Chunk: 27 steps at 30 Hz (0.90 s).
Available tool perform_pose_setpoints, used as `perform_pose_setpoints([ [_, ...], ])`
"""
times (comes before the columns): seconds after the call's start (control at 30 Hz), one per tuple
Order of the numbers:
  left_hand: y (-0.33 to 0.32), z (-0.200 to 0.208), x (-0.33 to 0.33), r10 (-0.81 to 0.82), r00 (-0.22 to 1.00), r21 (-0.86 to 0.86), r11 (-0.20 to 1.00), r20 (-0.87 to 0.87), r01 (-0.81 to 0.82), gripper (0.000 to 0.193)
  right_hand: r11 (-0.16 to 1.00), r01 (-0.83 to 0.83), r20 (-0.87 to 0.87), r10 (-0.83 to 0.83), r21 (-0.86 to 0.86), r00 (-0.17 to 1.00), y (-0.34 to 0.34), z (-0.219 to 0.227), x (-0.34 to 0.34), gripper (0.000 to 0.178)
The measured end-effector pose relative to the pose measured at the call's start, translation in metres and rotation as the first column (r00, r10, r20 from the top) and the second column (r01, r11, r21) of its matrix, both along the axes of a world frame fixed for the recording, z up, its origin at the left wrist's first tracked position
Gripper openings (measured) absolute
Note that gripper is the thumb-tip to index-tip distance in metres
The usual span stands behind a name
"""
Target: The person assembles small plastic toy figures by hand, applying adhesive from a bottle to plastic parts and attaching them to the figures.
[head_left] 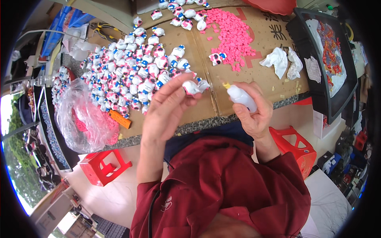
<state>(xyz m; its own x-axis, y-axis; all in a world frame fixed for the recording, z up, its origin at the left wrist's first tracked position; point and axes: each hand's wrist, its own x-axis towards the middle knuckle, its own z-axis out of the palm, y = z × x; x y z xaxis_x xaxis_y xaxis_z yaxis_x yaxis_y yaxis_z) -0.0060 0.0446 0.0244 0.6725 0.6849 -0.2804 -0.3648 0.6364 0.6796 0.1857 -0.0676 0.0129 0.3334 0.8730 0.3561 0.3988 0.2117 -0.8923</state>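
Between the fingertips of my left hand is a small white figurine, and its white side shows. My right hand is wrapped round a white squeeze bottle whose thin yellow-based nozzle points toward the figurine, a short gap apart. Beyond the hands, a pile of small pink pieces spreads over the cardboard. One figurine with dark glasses lies at the near edge of that pile. To the left, a large heap of white, blue and pink figurines covers the tabletop.
Crumpled white tissues lie right of the pink pile, beside a black tray. At the left front are a clear plastic bag and an orange strip. Pliers lie far left. Red stools stand below.
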Motion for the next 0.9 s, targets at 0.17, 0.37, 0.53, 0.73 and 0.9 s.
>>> perform_pose_setpoints([
  [0.17,-0.030,-0.013,0.002,0.060,0.996,-0.025,0.998,0.064,-0.058,0.026,0.999,-0.036,-0.056,0.036,-0.002,0.998,-0.004,0.005,-0.007,0.035],
  [0.37,-0.039,-0.028,0.003,0.153,0.987,0.063,0.986,0.049,-0.156,0.029,0.997,-0.068,0.102,0.063,0.047,0.993,-0.009,0.013,-0.004,0.037],
  [0.53,-0.040,-0.026,0.005,0.187,0.982,0.022,0.982,0.021,-0.187,0.027,0.997,-0.070,0.109,0.067,0.021,0.992,-0.010,0.011,-0.004,0.038],
  [0.73,-0.039,-0.029,0.005,0.179,0.984,0.071,0.981,-0.005,-0.179,0.027,0.998,-0.064,0.112,0.063,0.009,0.992,-0.009,0.010,-0.005,0.035],
  [0.9,-0.038,-0.028,0.006,0.195,0.981,0.069,0.978,-0.009,-0.194,0.027,0.997,-0.073,0.098,0.072,0.006,0.993,-0.010,0.011,-0.004,0.034],
])
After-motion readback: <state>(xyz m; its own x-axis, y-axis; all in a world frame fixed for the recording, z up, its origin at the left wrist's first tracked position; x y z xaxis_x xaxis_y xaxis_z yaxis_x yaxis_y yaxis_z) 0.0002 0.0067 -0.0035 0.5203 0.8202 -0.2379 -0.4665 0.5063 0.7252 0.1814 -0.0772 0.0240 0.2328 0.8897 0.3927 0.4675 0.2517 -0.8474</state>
